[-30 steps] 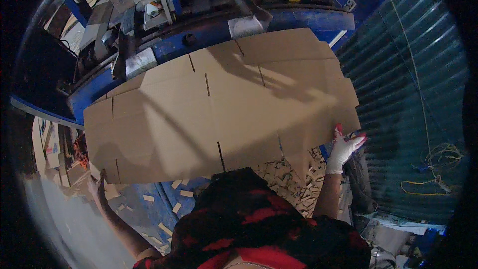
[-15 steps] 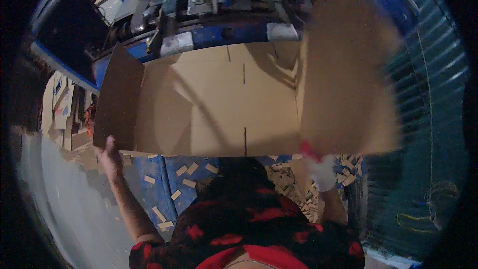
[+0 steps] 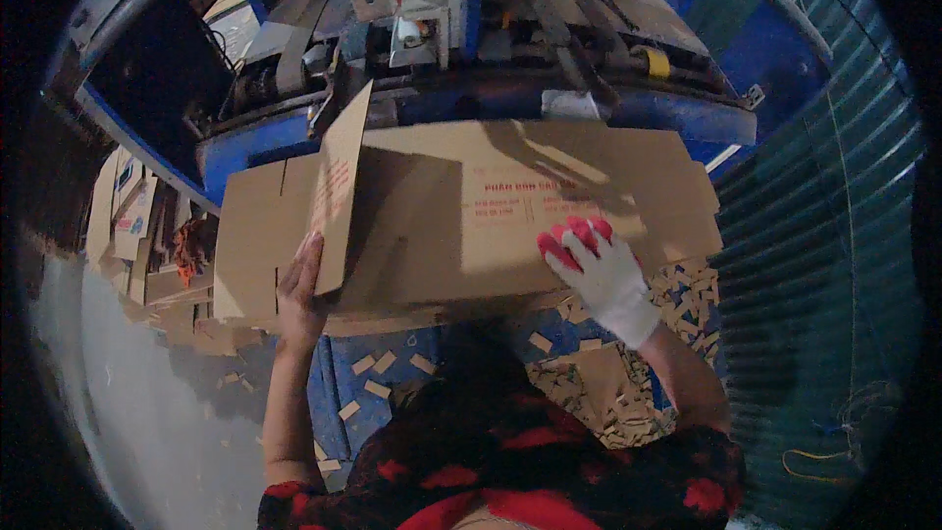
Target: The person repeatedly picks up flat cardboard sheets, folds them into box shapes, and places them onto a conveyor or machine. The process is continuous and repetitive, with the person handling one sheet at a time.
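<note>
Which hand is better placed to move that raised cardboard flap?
Probably the left. The bare left hand has its fingers against the raised flap, near its lower end. The gloved right hand is farther right, over the printed panel, away from that flap.

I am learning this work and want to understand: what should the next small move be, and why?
Probably the left hand should ease the raised flap down to the right, toward the printed panel. The flap leans up with that hand at its near end, while the panel lies nearly flat, the gloved right hand seemingly resting on it.
</note>
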Tool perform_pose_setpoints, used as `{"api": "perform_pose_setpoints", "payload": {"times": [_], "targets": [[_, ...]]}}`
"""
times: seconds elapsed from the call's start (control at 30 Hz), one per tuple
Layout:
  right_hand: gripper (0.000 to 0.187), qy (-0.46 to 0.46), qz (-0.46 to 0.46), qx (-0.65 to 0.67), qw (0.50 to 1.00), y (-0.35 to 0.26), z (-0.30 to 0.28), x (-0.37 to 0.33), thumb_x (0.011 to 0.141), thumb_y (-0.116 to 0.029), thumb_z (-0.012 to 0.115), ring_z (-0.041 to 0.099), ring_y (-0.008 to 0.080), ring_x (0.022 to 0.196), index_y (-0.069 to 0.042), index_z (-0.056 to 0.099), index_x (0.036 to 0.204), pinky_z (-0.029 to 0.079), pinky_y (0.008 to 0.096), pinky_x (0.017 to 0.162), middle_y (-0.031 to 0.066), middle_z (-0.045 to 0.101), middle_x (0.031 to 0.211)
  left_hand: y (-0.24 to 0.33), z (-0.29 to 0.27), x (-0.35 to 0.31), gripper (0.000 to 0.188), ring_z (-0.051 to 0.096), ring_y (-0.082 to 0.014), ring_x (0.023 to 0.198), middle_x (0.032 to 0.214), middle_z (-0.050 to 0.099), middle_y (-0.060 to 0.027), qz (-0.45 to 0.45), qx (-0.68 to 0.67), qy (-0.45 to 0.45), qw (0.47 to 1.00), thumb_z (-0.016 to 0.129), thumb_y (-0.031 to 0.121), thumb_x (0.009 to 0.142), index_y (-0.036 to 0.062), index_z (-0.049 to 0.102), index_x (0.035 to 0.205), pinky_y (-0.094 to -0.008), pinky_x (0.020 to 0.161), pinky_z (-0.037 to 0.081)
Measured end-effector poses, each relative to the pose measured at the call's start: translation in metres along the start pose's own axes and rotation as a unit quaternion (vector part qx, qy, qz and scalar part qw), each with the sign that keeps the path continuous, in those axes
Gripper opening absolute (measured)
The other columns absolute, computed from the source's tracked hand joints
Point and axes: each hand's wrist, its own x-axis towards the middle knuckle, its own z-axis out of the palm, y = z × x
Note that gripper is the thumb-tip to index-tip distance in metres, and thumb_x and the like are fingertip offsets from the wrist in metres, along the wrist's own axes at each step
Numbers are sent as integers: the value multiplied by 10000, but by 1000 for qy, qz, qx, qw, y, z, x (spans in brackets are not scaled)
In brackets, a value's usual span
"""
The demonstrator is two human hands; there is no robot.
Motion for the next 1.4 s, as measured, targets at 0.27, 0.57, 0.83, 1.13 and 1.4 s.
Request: {"api": "perform_pose_setpoints", "payload": {"times": [0.27,0.57,0.83,1.13,1.4], "targets": [[425,104,22,13,994,68,84,63,823,-148,522,552,328,1060,-237,578,1235,462,444,866,70,573,1193,-33,63,91,539,421,-326,1299,1383,455,-184,41,-19,-1,999,533,-41,827,30,446,1355,-381,1048,385],[537,87,11,-2,996,136,127,134,773,-103,557,513,327,1150,-239,521,1291,392,476,990,89,550,1248,-86,114,162,592,419,-362,1285,1359,471,-192,142,35,18,989,544,-48,778,1,419,1355,-412,1067,360],[621,10,67,28,997,191,119,231,730,-119,651,453,330,1247,-191,486,1324,351,474,1035,120,489,1345,-97,147,281,558,497,-412,1156,1274,494,-248,-69,137,-83,985,450,-40,799,-18,332,1344,-445,979,417],[442,95,142,108,979,167,129,170,777,-117,644,555,342,1100,-70,573,1211,372,475,1009,169,587,1195,-99,140,183,636,399,-385,1268,1397,374,-229,61,178,-48,981,507,11,775,-53,319,1379,-434,1010,401],[446,149,235,-51,959,174,142,223,869,-284,586,523,342,1152,-106,515,1272,391,513,968,159,579,1200,-94,141,260,583,459,-391,1220,1366,427,-247,-3,112,25,993,592,77,791,-21,400,1333,-429,1000,410]]}}
